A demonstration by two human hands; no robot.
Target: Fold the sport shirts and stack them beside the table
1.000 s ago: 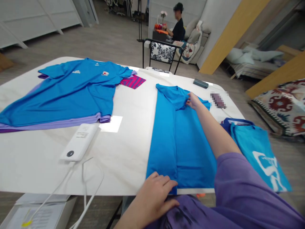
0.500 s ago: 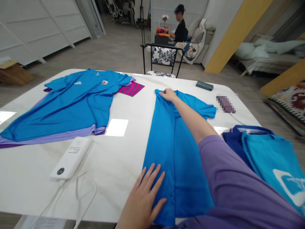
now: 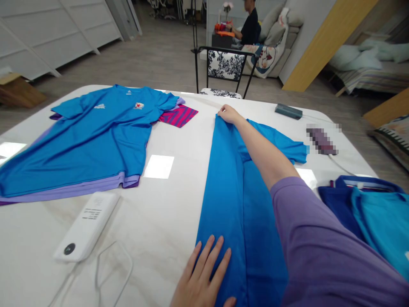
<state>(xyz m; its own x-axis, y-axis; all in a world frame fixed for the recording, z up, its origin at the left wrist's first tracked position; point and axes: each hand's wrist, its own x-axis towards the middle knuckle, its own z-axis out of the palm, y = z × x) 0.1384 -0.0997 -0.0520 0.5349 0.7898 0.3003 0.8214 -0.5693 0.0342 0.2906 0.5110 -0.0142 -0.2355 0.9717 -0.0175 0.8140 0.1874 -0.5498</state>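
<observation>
Blue T-shirt [image 3: 220,192], one, on the white table [image 3: 172,213] before me: left side folded inward, right sleeve outspread, so folding looks partly done. My right hand [image 3: 228,114] pinches its far left corner, fingers closed; my left hand [image 3: 204,273] lies flat on the near end, fingers parted. Left: crested blue jersey [image 3: 96,145], unfolded; white power bank [image 3: 87,226]. Right: folded garments [image 3: 383,226].

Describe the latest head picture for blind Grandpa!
A person's right hand pinches the far edge of a blue shirt on a white table; the left hand rests flat on its near part. Left of it lies another shirt.
</observation>
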